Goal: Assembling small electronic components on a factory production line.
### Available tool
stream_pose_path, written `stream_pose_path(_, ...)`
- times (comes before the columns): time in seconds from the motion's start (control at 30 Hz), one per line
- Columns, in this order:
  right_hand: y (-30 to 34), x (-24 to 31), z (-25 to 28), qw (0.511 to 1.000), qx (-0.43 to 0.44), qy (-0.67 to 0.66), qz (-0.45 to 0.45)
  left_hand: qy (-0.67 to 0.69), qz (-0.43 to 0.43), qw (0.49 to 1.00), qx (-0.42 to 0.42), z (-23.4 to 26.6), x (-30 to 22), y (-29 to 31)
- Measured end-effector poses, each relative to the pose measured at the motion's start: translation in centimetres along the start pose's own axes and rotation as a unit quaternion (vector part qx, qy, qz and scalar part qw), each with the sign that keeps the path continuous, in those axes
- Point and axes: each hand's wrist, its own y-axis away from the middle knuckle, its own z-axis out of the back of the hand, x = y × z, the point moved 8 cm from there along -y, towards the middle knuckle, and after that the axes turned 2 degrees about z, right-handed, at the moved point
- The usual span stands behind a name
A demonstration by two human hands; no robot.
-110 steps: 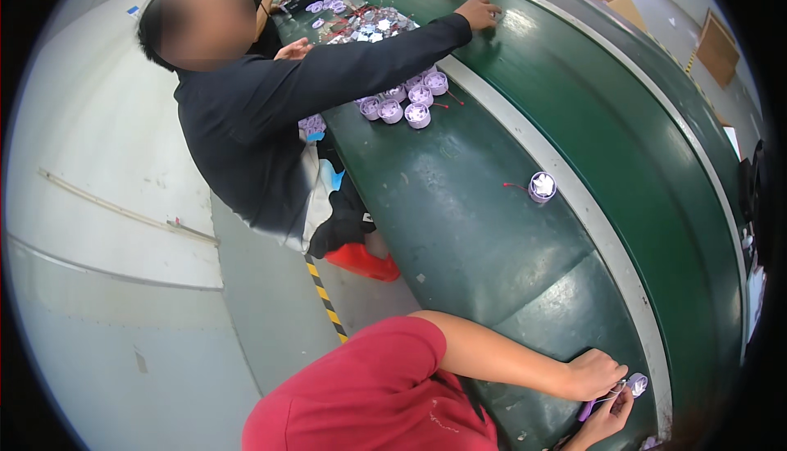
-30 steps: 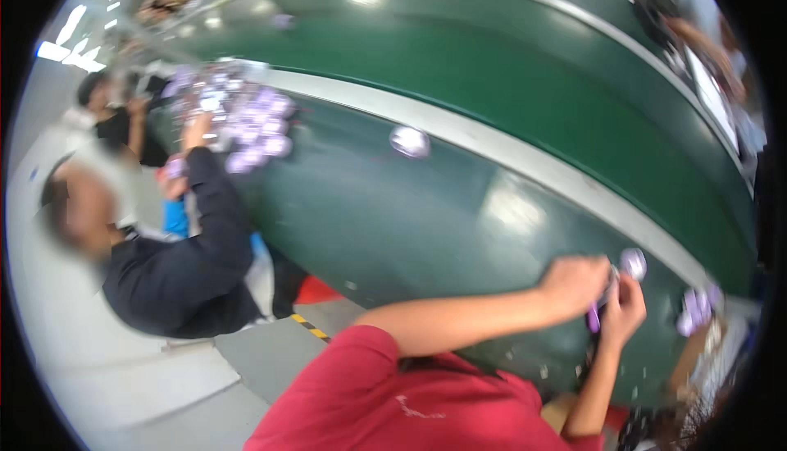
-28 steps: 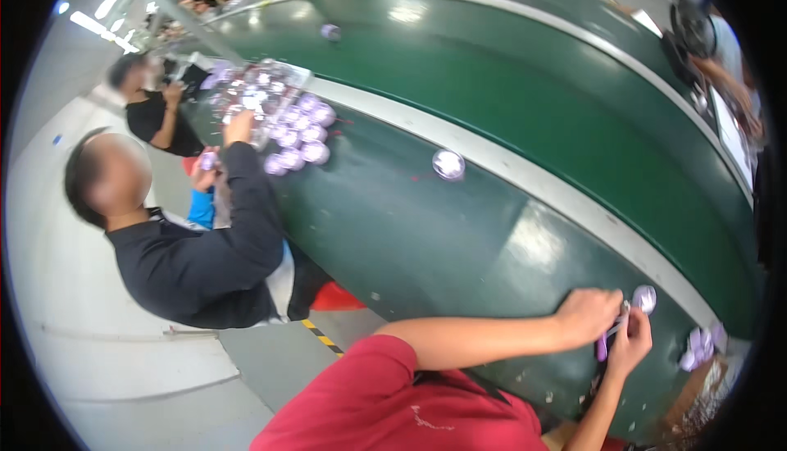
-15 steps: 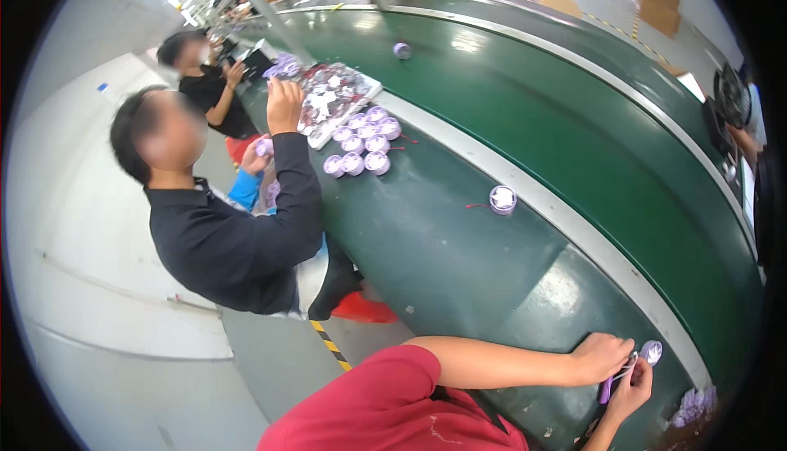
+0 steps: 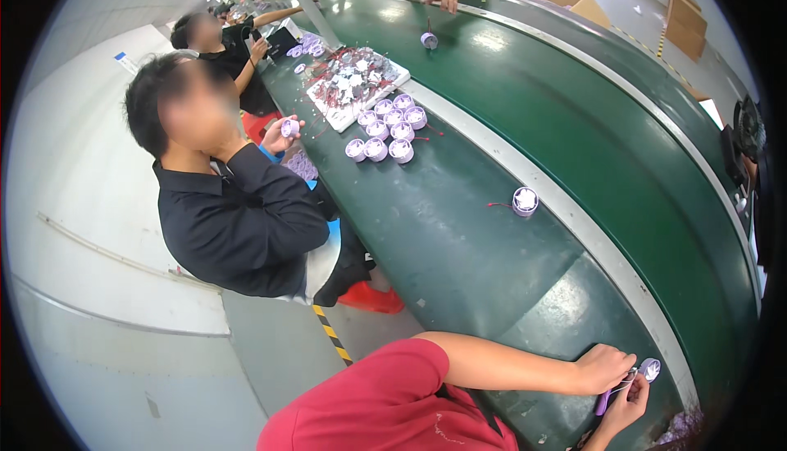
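Observation:
At the lower right, my left hand is closed, its fingertips at a small metallic-looking bit. My right hand is pinched close beside it, fingertips near the rim of a round purple housing with a white bladed centre. Between and below the hands shows a narrow purple piece with thin pale strands running up from it; its kind is too small to tell. The fingers partly hide what each hand grips.
One similar purple housing with a red wire lies on the green table. Several more stand grouped beside a white tray of loose parts. A conveyor belt runs alongside. A co-worker in black sits at left. Purple pieces lie at the lower right.
The view has shifted slightly. My hands stay together at the purple housing. The nearest co-worker's raised hand has moved from over the tray to their face. Across the belt, a person's hand now reaches over its edge.

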Motion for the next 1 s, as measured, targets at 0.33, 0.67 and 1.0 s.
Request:
stream_pose_path(0.33,1.6,1.8,2.1,0.998,-0.058,0.001,-0.035,-0.021,0.008,0.999,0.023,-1.0,-1.4,0.1)
stream_pose_path(0.67,-0.1,5.2,-0.5,0.999,-0.035,0.022,-0.009,-0.010,0.020,1.000,0.007,1.4,0.2,-0.6)
stream_pose_path(1.0,0.0,5.1,-0.5,0.999,-0.027,-0.030,0.000,-0.013,0.005,1.000,0.006,1.3,-0.2,-0.3)
